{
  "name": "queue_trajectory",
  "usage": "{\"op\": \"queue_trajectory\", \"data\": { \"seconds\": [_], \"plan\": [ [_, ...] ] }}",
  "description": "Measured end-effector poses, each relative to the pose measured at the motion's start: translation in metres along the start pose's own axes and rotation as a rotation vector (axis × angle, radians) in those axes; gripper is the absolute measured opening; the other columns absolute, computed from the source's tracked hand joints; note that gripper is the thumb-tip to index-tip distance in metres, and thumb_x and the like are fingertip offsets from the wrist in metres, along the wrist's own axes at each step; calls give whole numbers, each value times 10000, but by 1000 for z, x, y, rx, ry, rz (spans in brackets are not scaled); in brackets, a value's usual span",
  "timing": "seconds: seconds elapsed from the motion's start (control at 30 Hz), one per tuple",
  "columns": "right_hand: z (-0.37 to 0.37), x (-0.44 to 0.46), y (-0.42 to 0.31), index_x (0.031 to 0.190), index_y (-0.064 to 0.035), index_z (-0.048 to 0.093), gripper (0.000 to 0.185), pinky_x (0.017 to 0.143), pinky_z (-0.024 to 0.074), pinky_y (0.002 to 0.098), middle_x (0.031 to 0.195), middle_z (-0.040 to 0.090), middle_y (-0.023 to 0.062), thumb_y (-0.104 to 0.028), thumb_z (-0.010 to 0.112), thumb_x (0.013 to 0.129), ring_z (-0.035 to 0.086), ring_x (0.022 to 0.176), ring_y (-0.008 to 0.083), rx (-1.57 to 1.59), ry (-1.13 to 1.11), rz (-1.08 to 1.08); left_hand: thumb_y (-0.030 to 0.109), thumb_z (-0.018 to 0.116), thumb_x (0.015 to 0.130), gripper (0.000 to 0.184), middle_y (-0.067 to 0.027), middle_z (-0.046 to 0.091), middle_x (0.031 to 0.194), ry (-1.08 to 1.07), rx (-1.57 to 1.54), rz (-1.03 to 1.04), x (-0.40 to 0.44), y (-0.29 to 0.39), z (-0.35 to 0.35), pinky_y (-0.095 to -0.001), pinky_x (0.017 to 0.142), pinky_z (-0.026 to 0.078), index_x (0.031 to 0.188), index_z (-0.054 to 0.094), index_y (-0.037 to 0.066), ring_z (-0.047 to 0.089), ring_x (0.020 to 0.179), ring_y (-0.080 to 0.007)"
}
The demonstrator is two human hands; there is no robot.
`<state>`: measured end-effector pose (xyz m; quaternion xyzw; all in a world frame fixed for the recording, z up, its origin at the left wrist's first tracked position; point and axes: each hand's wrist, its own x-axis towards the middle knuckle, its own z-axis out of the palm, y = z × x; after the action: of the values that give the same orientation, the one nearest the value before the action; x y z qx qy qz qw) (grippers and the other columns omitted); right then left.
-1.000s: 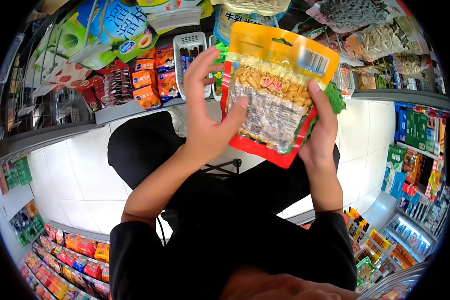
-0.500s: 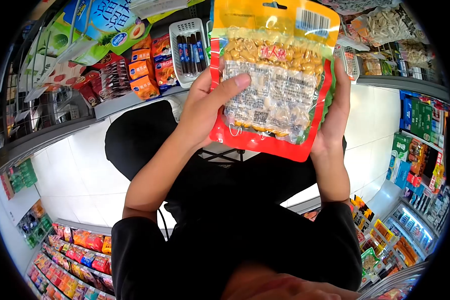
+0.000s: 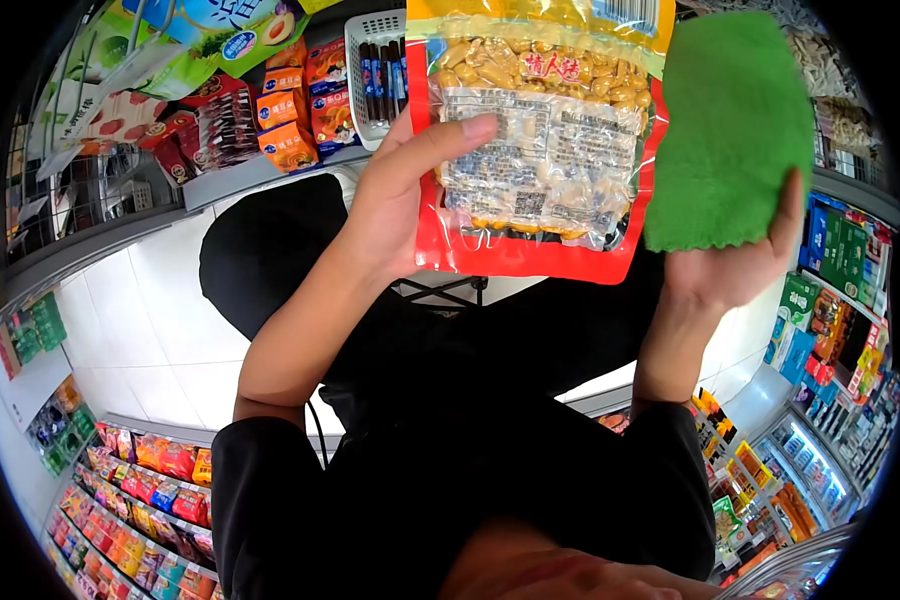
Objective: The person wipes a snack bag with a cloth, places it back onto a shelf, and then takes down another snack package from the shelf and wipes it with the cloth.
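A clear-windowed bag of peanuts [image 3: 545,150] with red and yellow borders is held up, its printed back towards me. My left hand [image 3: 395,195] grips the bag's left edge, thumb flat across the front and fingers hidden behind. To the right of the bag, my right hand [image 3: 735,265] holds a green cloth [image 3: 730,130] with a scalloped lower edge. The cloth hangs spread over most of that hand's fingers, covering them. Cloth and bag lie side by side in view; whether they touch I cannot tell.
Beyond the bag stands a shelf with a white plastic basket [image 3: 354,60] of dark stick packs, orange snack packets [image 3: 288,145] and large green bags [image 3: 195,50]. Snack racks [image 3: 155,500] line the lower left. Boxed goods [image 3: 845,250] fill shelves at right. My black-clothed knee [image 3: 260,250] is below.
My right hand has come away from the bag's right side and moved right, bringing the green cloth out from behind it. The bag has shifted slightly up and left in my left hand.
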<state>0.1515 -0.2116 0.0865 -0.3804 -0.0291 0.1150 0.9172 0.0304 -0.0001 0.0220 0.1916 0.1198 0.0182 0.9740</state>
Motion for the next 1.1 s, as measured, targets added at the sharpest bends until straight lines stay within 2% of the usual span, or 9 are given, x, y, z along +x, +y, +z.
{"op": "queue_trajectory", "data": {
  "seconds": [0.13, 0.23, 0.27, 0.33, 0.43, 0.67, 0.83, 1.0, 1.1],
  "plan": [
    [-10, -6, 11, 1436, -24, 487, 542, 1090, 444, 521, 1447, 527, 181, -370, 444, 1021, 536, 1311, 363, -631, 81, -589, 57, 581, 958, 463, -190, 604, 1323, -77, -123, -56, -3, 1, 2, -455, 990, 553, 1398, 449, -3, 654, 1170, -295],
    [-4, -13, 15, 1431, 15, 493, 610, 1114, 404, 528, 1468, 510, 213, -427, 409, 1019, 517, 1331, 398, -668, -2, -373, 71, 560, 965, 472, -210, 586, 1354, -186, -201, -76, -4, -3, -3, -473, 1015, 531, 1413, 435, -7, 642, 1188, -318],
    [-17, -15, 19, 1416, 27, 512, 662, 1120, 390, 522, 1463, 517, 218, -491, 404, 1018, 506, 1341, 403, -820, -87, -327, 86, 549, 960, 457, -214, 590, 1348, -297, -287, -101, -5, -1, -5, -461, 1053, 503, 1394, 465, -32, 637, 1191, -324],
    [-16, 6, 28, 1382, 41, 558, 791, 1146, 336, 521, 1462, 523, 233, -623, 362, 1002, 464, 1380, 420, -1156, -560, -530, 119, 539, 959, 443, -218, 595, 1343, -75, -26, 68, -11, -10, -20, -439, 1048, 504, 1367, 498, -49, 644, 1175, -312],
    [-3, 13, 40, 1304, 23, 640, 955, 1193, 229, 552, 1443, 546, 249, -780, 281, 935, 384, 1448, 438, -1390, -908, -775, 275, 513, 963, 482, -214, 605, 1333, -273, -230, -5, -8, -5, -24, -425, 1004, 520, 1323, 554, -43, 661, 1133, -289],
    [11, -3, 50, 1308, -9, 638, 505, 1181, 259, 573, 1454, 545, 223, -347, 595, 935, 398, 1441, 442, -1487, -1044, -714, 712, 348, 980, 831, -159, 549, 1440, -381, -567, -87, -1, -6, -4, -486, 1071, 465, 1500, 436, 70, 579, 1271, -304],
    [13, -6, 56, 1314, -68, 658, 619, 1178, 258, 564, 1457, 560, 165, -491, 450, 914, 444, 1419, 412, -1448, -1185, -697, 635, 263, 1045, 740, -112, 469, 1528, -330, -522, -146, -5, -17, -27, -501, 1123, 422, 1547, 355, 100, 531, 1332, -305],
    [21, -11, 58, 1370, -46, 599, 616, 1172, 280, 554, 1462, 546, 179, -421, 550, 884, 462, 1402, 407, -1540, -967, -738, 582, 244, 1073, 694, -103, 445, 1540, -538, -511, -124, -1, -38, -32, -437, 1164, 383, 1572, 297, 102, 471, 1387, -248],
    [20, -17, 64, 1381, -30, 576, 612, 1163, 287, 567, 1457, 543, 185, -412, 548, 903, 467, 1390, 417, -1457, -1137, -753, 563, 261, 1080, 673, -82, 449, 1530, -137, -65, -153, -13, -28, 1, -414, 1163, 382, 1573, 289, 105, 468, 1379, -216]
  ]
}}
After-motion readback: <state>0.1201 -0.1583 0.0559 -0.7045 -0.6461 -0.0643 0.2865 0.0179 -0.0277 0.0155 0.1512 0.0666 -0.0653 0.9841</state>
